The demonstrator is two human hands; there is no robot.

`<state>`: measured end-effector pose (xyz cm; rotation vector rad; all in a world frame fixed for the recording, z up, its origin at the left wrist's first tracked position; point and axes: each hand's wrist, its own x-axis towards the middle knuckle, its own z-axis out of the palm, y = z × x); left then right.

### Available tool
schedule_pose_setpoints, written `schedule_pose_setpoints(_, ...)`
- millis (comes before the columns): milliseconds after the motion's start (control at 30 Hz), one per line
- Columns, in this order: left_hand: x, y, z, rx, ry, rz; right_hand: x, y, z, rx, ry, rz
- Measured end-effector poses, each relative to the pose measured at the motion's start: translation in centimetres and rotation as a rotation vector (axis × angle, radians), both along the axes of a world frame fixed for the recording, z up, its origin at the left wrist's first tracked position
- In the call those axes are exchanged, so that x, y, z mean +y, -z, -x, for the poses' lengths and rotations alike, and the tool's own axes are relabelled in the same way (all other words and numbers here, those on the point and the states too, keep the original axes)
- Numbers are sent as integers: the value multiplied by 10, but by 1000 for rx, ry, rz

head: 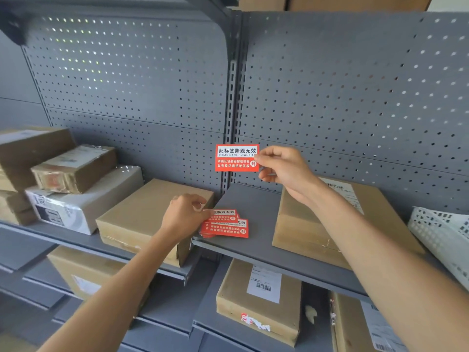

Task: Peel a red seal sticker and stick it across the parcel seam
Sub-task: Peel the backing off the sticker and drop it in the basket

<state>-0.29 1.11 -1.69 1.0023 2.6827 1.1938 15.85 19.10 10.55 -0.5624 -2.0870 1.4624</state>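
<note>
My right hand (284, 171) pinches the right edge of one red seal sticker (236, 158) and holds it upright in the air in front of the pegboard. Below it, a small stack of red seal stickers (227, 226) lies on the grey shelf (256, 219), and my left hand (186, 214) grips the stack's left end. A brown parcel (330, 219) with a white label lies on the shelf to the right of the stack. Another brown parcel (149, 212) lies just left of my left hand, partly hidden by it.
Several taped parcels (73, 168) are piled at the left of the shelf. A white perforated basket (441, 232) juts in at the right edge. More boxes with barcode labels (261, 298) sit on the lower shelf. Grey pegboard (355, 97) backs the shelving.
</note>
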Motion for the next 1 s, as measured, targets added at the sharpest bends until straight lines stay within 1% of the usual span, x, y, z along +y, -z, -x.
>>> schedule_pose_setpoints(67, 1, -1, -2, 34, -20, 38, 2, -1, -4, 4, 3, 15)
schedule_pose_setpoints(100, 2, -4, -3, 54, -28, 23, 3, -1, -6, 4, 7, 19)
schedule_pose_setpoints(133, 5, -8, -5, 73, -28, -29, 5, -2, -10, 4, 11, 23)
schedule_pose_setpoints(200, 12, -29, -11, 64, 1, -209, 7, -5, -17, 15, 16, 38)
schedule_pose_setpoints(300, 26, -75, -30, -87, 96, -449, 11, -8, -31, 31, 26, 53)
schedule_pose_setpoints(400, 43, -113, -52, -169, 221, -561, 16, -14, -46, 51, 39, 59)
schedule_pose_setpoints(500, 61, -133, -68, -231, 302, -608, 22, -23, -66, 91, 67, 73)
schedule_pose_setpoints(700, 94, -142, -90, -358, 397, -633, 38, -35, -113, 131, 133, 69)
schedule_pose_setpoints(833, 111, -146, -106, -467, 454, -652, 46, -38, -145, 97, 131, 35)
schedule_pose_setpoints(1000, 125, -149, -123, -503, 509, -645, 50, -37, -168, 81, 151, -11)
